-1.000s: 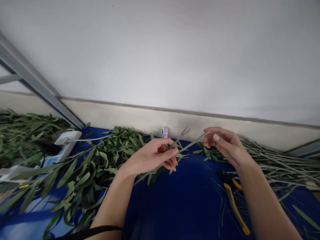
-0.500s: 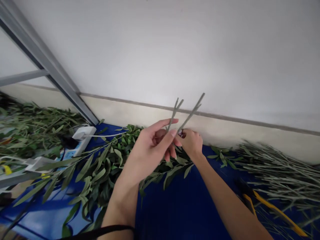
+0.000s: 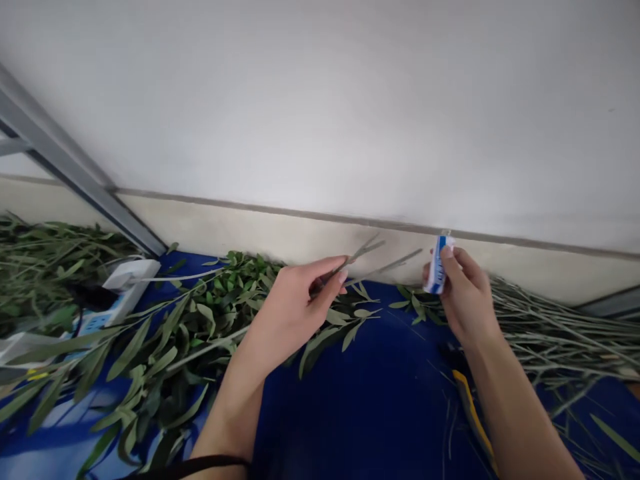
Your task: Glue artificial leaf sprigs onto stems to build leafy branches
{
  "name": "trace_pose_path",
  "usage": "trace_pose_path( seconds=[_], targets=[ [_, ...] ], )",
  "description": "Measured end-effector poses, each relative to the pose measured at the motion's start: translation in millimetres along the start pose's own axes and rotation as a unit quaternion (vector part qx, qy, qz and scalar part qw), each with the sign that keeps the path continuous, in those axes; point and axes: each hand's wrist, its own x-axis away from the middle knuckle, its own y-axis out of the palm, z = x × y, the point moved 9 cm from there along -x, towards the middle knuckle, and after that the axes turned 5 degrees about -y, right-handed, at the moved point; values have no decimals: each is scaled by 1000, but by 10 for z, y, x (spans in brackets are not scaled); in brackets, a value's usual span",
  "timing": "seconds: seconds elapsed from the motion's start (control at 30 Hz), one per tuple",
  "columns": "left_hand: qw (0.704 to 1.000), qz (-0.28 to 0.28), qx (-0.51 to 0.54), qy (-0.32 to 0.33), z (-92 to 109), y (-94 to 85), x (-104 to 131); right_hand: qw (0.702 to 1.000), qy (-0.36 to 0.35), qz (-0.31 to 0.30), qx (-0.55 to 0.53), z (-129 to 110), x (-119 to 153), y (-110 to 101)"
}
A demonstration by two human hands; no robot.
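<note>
My left hand (image 3: 295,303) is closed around thin grey-green plant stems (image 3: 367,248), their forked tips poking out to the right past thumb and forefinger. To the right, apart from them, my right hand (image 3: 467,297) grips a small white-and-blue tube (image 3: 436,270), held upright with a clear tip at its top. The print on the tube is too blurred to read. Leafy green branches (image 3: 195,333) lie below and left of my left hand. Beneath both hands is a blue tabletop (image 3: 350,407).
A pile of bare stems (image 3: 545,327) lies at the right. A yellow-and-dark tool handle (image 3: 473,410) shows beside my right forearm. On the left are a white power strip (image 3: 135,280) with plugs, a cable, and a grey metal frame (image 3: 85,160). A pale wall (image 3: 320,120) stands behind.
My right hand has moved right, away from my left hand, and the white-and-blue tube now shows plainly in it. The stems in my left hand have tipped lower toward the right.
</note>
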Motion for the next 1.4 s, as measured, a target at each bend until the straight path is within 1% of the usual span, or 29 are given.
trace_pose_path(
  seconds=[0.1, 0.17, 0.23, 0.3, 0.4, 0.47, 0.53, 0.63, 0.73, 0.87, 0.97, 1.2, 1.4],
  targets=[
    [998, 7, -65, 18, 15, 137, -63, 1000, -11, 12, 11, -59, 63, -391],
    [994, 7, -104, 37, 35, 231, -85, 1000, -9, -4, 27, -75, 83, -587],
    [987, 3, -147, 64, 63, 331, -93, 998, -10, -43, 39, -96, 95, -714],
    [977, 3, -194, 94, 97, 420, -92, 994, -6, -98, 40, -111, 118, -768],
    [963, 35, -231, 137, 168, 497, -90, 983, 33, -173, 44, -98, 196, -740],
    [958, 63, -228, 162, 223, 524, -86, 974, 52, -215, 53, -111, 261, -639],
    [954, 89, -220, 182, 273, 540, -78, 969, 46, -236, 62, -164, 303, -501],
    [946, 124, -208, 214, 353, 530, -43, 969, 26, -238, 64, -250, 315, -306],
    [940, 150, -195, 235, 417, 475, -5, 971, 16, -227, 77, -287, 294, -213],
    [929, 183, -191, 259, 491, 383, 33, 974, 11, -207, 96, -293, 260, -258],
    [921, 195, -184, 282, 531, 360, 52, 977, 3, -190, 96, -304, 252, -307],
    [919, 192, -192, 284, 534, 387, 53, 982, -7, -174, 78, -340, 271, -290],
    [917, 191, -188, 294, 548, 395, 74, 982, -14, -172, 76, -332, 274, -315]
  ],
)
